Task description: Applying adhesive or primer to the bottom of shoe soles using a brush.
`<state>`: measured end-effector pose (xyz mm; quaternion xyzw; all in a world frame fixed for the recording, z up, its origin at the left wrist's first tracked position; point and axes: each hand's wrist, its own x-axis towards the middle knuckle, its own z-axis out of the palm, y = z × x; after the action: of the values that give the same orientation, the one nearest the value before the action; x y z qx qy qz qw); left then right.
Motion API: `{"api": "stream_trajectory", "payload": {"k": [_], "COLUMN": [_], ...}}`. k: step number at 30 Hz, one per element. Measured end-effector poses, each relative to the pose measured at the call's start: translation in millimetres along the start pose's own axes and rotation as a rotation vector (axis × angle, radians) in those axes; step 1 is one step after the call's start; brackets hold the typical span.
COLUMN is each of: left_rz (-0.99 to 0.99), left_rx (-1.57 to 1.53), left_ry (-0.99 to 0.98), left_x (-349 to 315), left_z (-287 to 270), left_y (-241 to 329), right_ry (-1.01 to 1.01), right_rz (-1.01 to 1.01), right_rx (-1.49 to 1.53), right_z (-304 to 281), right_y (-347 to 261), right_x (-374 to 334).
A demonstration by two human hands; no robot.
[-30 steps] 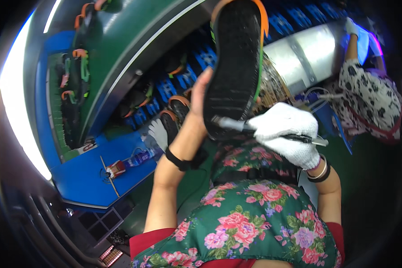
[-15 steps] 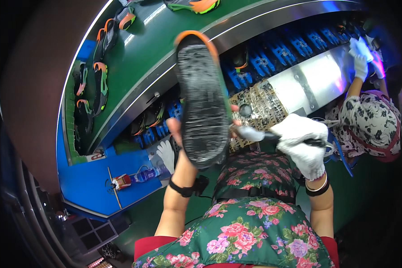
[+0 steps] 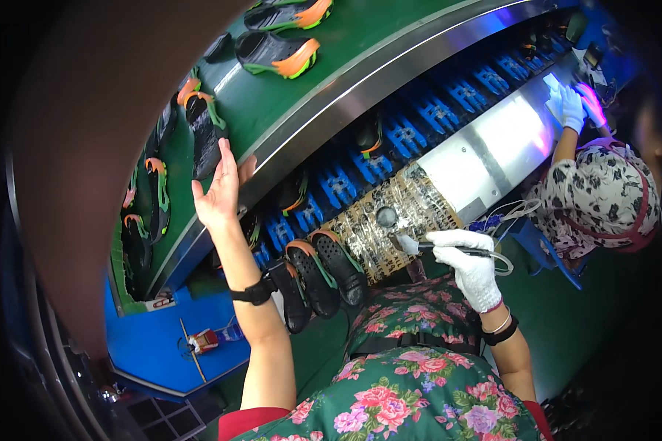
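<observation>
On the green belt (image 3: pixel 272 110) at upper left lies a black clog (image 3: pixel 205 136) with an orange and green strap. My bare left hand (image 3: pixel 219 195) is open just below it, fingers stretched out at its near end; I cannot tell whether they touch. My right hand (image 3: pixel 467 264), in a white glove, grips a brush (image 3: pixel 408 245) with pale bristles and a dark handle. The bristles hover near a small round cup (image 3: pixel 385 216) on the taped brown board (image 3: pixel 401 195). Three black clogs (image 3: pixel 315 275) stand side by side between my arms.
More clogs (image 3: pixel 276 55) lie along the belt, behind its metal rail (image 3: pixel 331 103). Blue holders (image 3: pixel 404 140) line the space below. A blue table (image 3: pixel 154 331) holds a stick and a small red box. At right a co-worker in white gloves (image 3: pixel 570 106) handles something pale.
The clog my left hand held sole-up before me is out of that hand, which has reached up-left to the belt. My right hand with the brush has moved slightly down and left.
</observation>
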<state>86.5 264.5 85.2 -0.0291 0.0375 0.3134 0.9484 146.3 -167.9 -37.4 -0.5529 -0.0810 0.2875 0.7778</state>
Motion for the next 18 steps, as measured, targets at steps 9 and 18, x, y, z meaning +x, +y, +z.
{"api": "stream_trajectory", "payload": {"k": [9,18], "left_rz": [-0.260,0.301], "left_rx": [0.739,2.416], "left_ry": [-0.147,-0.483], "left_x": [-9.4,182.4], "left_z": [19.4,92.2], "left_y": [-53.9,-251.7], "right_ry": [0.087,0.283], "right_rz": [0.048,0.037], "right_rx": [0.253,0.314], "right_z": [-22.2,-81.7], "right_y": [8.9,-8.0], "right_x": [-10.2,-0.9]}}
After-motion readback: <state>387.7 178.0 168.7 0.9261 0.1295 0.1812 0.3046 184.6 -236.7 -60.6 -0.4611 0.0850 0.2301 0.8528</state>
